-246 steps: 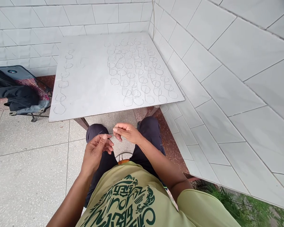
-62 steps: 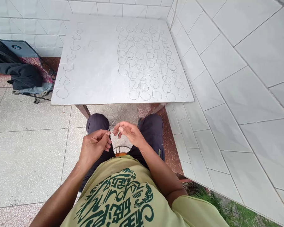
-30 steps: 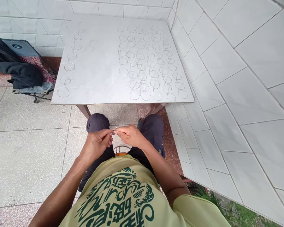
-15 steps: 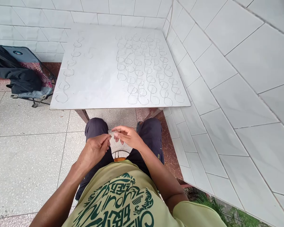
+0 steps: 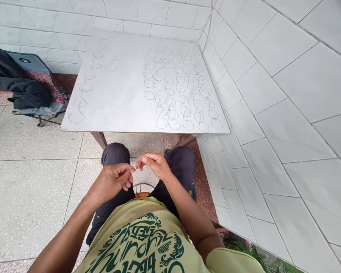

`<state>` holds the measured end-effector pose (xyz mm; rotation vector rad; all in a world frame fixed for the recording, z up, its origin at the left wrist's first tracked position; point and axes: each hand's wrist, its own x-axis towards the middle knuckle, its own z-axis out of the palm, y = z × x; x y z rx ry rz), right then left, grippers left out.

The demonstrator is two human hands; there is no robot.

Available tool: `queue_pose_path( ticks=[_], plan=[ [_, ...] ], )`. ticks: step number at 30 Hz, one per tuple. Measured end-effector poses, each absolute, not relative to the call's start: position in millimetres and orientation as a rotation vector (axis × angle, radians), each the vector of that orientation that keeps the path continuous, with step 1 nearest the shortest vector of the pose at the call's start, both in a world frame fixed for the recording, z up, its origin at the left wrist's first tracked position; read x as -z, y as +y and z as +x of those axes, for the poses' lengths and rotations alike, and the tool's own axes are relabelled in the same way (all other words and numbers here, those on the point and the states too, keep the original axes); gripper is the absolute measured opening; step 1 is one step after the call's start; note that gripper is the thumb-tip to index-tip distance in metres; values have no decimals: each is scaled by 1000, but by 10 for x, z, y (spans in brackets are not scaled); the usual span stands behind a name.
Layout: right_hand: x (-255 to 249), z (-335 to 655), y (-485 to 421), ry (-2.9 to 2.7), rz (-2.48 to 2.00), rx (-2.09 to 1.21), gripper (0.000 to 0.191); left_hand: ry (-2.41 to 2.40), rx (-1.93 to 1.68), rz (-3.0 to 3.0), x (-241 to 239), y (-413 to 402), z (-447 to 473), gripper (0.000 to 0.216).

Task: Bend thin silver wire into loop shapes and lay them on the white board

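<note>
I sit with my knees under a white table (image 5: 119, 102). My left hand (image 5: 113, 180) and my right hand (image 5: 153, 165) meet above my lap, fingertips pinched together almost touching. Between them runs a thin piece of wire (image 5: 134, 170), barely visible in this view. On the table's right half lie several rows of bent wire loops (image 5: 177, 89). A single column of wire loops (image 5: 83, 91) runs down the table's left side.
A folding chair (image 5: 28, 87) with dark clothes on it stands at the left against the tiled wall. A white tiled wall (image 5: 272, 94) runs close along my right. A round wire stool rim (image 5: 142, 185) shows between my legs.
My hands have stayed together over my lap, working the wire with small finger movements. The view has shifted slightly, so the table sits a little lower in it.
</note>
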<state>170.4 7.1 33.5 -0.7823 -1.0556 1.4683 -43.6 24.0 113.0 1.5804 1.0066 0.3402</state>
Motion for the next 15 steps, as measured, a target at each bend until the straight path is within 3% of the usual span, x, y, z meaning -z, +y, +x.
queue_pose_path(
  ticks=[9, 15],
  plan=[
    [-377, 1621, 62, -948, -744, -1463, 30, 960, -374, 1193, -1082, 275, -388, 30],
    [-452, 1637, 71, -1001, -846, -1486, 43, 1124, -591, 1316, -989, 236, -368, 27]
  ],
)
